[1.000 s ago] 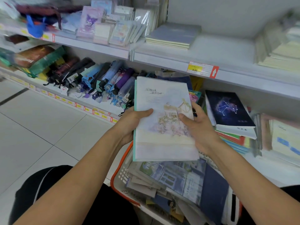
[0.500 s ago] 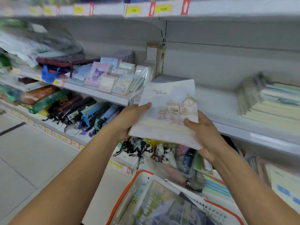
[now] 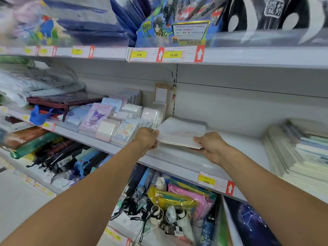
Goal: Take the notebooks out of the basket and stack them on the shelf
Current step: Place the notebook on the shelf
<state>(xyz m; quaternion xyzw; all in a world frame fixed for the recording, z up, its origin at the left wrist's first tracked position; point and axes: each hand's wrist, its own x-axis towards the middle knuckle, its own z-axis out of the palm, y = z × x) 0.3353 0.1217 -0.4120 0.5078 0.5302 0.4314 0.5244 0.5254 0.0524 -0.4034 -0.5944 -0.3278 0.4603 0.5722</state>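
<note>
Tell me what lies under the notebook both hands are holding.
The notebook, gripped by the left hand and right hand, lies on a grey notebook stack on the white shelf. The stack's covers are hidden.

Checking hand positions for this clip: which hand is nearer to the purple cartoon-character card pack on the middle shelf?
Left. The left hand grips the notebook's left edge, just right of the purple card pack. The right hand holds the notebook's right corner, farther away.

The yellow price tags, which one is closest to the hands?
The 6.00 tag, on the shelf edge just below the right hand. The 5.00 and 10.00 tags sit higher.
</note>
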